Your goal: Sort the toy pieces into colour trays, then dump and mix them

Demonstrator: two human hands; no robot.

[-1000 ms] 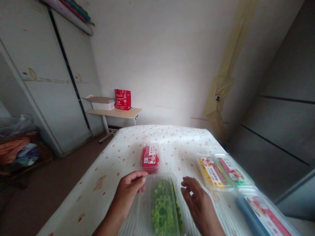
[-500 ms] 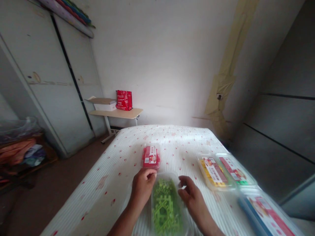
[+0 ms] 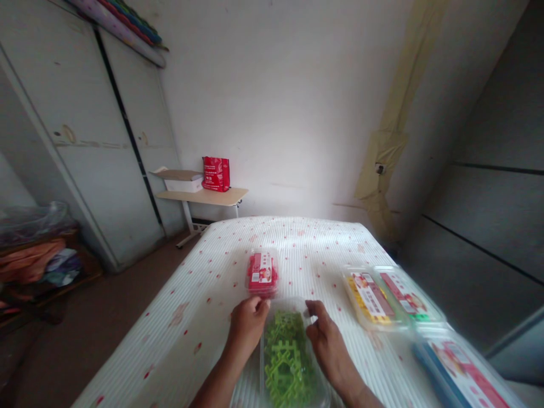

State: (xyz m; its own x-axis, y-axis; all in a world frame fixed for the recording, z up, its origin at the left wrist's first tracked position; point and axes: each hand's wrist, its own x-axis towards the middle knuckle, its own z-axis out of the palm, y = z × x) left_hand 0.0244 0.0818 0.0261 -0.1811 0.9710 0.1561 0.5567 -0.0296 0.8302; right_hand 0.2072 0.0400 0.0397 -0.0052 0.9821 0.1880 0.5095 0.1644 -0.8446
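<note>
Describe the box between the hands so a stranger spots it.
Find the white cloth-covered table. At its near end, between the left hand and right hand, sits a clear box. It holds light-green pieces and, unlike the labelled boxes, shows no label.

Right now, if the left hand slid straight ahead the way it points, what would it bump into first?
Probably the clear box of red pieces, just beyond the left hand, whose fingers are at the far-left corner of the box of green pieces; exact depth is unclear.
</note>
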